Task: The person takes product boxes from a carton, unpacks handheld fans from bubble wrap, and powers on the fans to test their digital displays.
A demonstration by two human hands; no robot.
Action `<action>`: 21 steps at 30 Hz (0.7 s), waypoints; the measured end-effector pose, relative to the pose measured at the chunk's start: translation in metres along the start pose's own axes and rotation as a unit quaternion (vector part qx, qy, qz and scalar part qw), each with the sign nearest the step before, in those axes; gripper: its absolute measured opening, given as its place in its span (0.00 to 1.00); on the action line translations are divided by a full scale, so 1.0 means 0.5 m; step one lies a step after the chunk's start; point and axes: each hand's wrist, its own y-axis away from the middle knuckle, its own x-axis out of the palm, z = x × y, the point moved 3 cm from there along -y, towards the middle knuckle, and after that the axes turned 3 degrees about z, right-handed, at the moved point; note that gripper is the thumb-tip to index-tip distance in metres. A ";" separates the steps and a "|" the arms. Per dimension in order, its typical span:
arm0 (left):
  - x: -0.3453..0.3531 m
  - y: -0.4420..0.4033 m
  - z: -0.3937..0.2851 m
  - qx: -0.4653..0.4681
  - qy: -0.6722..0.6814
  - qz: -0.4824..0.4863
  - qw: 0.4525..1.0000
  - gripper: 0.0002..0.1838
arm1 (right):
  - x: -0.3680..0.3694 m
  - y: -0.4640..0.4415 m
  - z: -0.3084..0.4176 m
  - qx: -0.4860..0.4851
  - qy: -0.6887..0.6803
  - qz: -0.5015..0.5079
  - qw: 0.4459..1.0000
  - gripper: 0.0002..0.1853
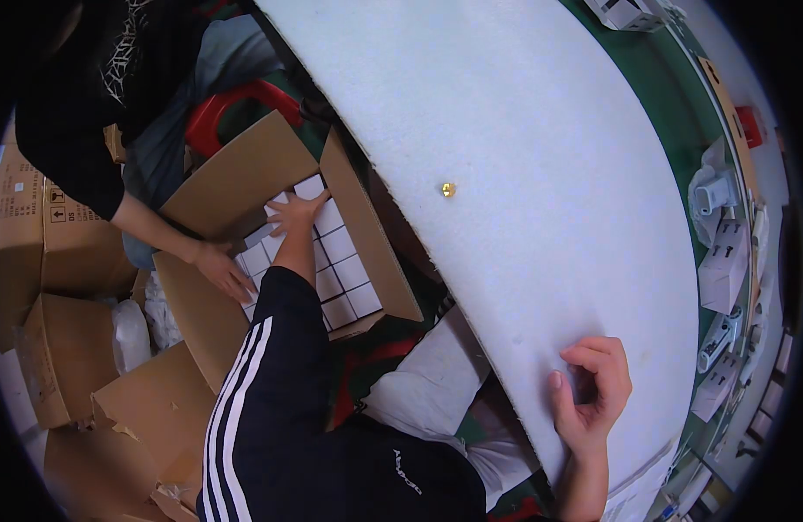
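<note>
My left hand [297,213] reaches into an open cardboard carton [236,178], its fingers spread over the tops of small white boxes [336,245] packed in rows. It lies flat on them and grips nothing that I can see. Over the near end of the white tabletop [540,174], my right hand [595,387] is held with loosely curled fingers and the thumb apart, nothing between them. A co-worker's hand [223,270] touches the boxes at the carton's left side.
A small gold-coloured piece [449,190] lies on the tabletop. Opened cartons [83,357] with plastic bags stand at left, near a red stool [236,109]. Along the right, a green strip [680,104] borders a shelf holding white boxes [725,265].
</note>
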 end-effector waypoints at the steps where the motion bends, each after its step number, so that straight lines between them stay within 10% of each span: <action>1: 0.006 0.002 -0.001 -0.001 0.006 -0.031 0.999 0.62 | -0.001 0.001 0.000 -0.006 0.000 -0.004 1.000 0.13; 21: -0.028 0.032 0.047 0.136 0.039 -0.055 0.988 0.50 | -0.034 0.036 -0.007 -0.044 -0.003 -0.028 0.999 0.11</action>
